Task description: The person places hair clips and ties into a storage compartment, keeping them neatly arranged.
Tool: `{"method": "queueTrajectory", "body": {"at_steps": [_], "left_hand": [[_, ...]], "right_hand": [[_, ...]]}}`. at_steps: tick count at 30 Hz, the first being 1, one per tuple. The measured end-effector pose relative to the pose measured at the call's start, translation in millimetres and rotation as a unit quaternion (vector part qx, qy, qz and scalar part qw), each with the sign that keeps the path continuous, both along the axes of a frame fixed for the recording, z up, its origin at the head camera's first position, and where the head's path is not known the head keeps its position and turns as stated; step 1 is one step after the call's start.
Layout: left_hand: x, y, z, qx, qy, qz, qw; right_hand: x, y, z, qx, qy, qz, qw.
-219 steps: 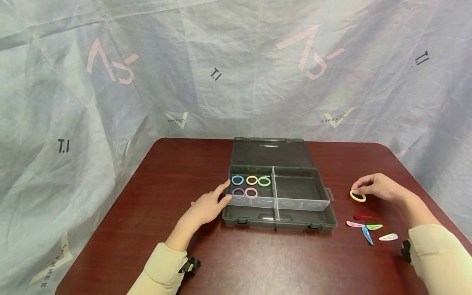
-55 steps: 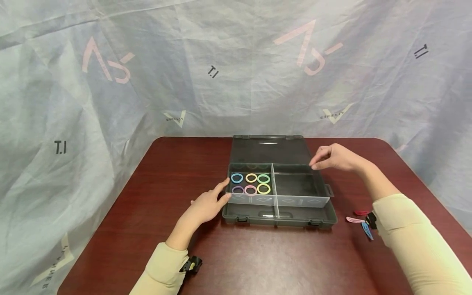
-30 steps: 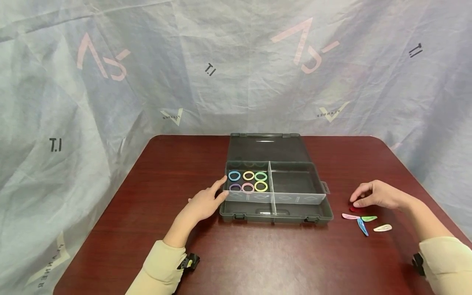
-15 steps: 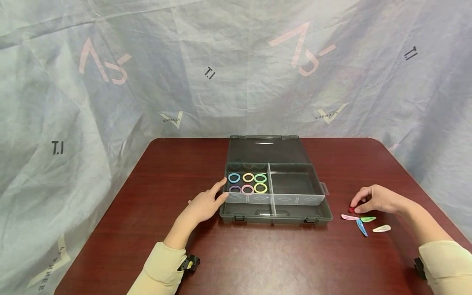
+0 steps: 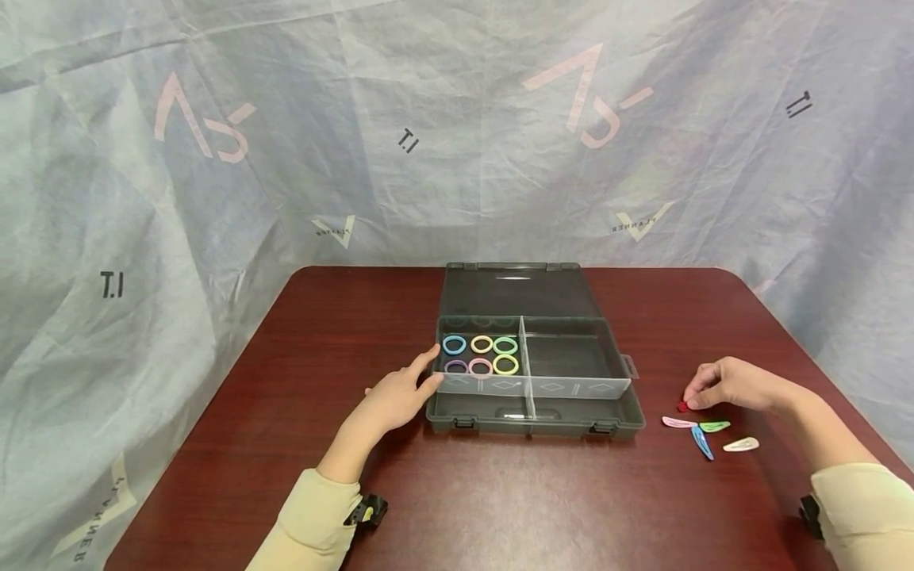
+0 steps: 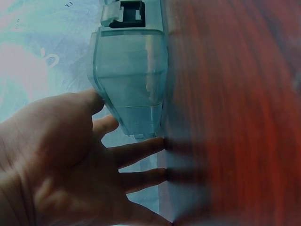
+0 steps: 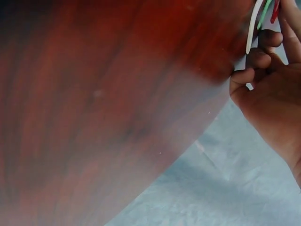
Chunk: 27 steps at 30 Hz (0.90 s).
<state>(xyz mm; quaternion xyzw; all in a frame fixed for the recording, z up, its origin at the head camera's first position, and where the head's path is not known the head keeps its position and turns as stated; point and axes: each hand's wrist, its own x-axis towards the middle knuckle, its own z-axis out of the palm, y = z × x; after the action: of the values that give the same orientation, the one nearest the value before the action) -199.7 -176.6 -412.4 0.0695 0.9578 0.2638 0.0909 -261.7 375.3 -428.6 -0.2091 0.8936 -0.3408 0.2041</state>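
In the head view my right hand (image 5: 746,385) pinches a red snap hair clip (image 5: 683,407) between thumb and fingertips, low over the table. Just in front of it lie a pink clip (image 5: 678,423), a green clip (image 5: 716,427), a blue clip (image 5: 703,444) and a white clip (image 5: 741,445). Fingers extended, my left hand (image 5: 400,394) touches the left side of a grey see-through organizer box (image 5: 493,427). The left wrist view shows its spread fingers (image 6: 141,151) by the box's end wall. Several coloured hair ties, including a yellow one (image 5: 506,374), lie in the back left compartment.
The box's lid (image 5: 514,293) is folded back behind it. Clear dividers (image 5: 578,388) split the box; its back right compartment (image 5: 571,357) holds nothing visible. A side tab (image 5: 630,366) sticks out on the right. A fabric sheet (image 5: 485,174) hangs behind the table (image 5: 343,317).
The yellow hair tie went from my right hand into the back left compartment. My right hand then returned to the clips and took hold of the red one. My left hand stayed at the box.
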Motion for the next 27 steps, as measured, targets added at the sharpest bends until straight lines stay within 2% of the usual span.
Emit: {"method": "queueTrajectory", "body": {"at_steps": [4, 10, 19, 27], "left_hand": [[-0.8, -1.2, -0.1, -0.005, 0.003, 0.003, 1.0], [-0.9, -0.7, 0.4, -0.003, 0.003, -0.001, 1.0], [-0.9, -2.2, -0.1, -0.002, 0.005, 0.001, 1.0], [-0.3, -0.1, -1.0, 0.001, -0.003, 0.001, 1.0]], "right_hand": [[-7.7, -2.3, 4.9, 0.001, -0.025, -0.007, 0.9997], [-20.4, -15.6, 20.8, -0.012, 0.003, 0.009, 0.9999], [-46.5, -62.8, 54.4, -0.042, 0.025, -0.007, 0.9988], [-60.0, -102.0, 62.5, -0.049, 0.042, -0.009, 0.9978]]}}
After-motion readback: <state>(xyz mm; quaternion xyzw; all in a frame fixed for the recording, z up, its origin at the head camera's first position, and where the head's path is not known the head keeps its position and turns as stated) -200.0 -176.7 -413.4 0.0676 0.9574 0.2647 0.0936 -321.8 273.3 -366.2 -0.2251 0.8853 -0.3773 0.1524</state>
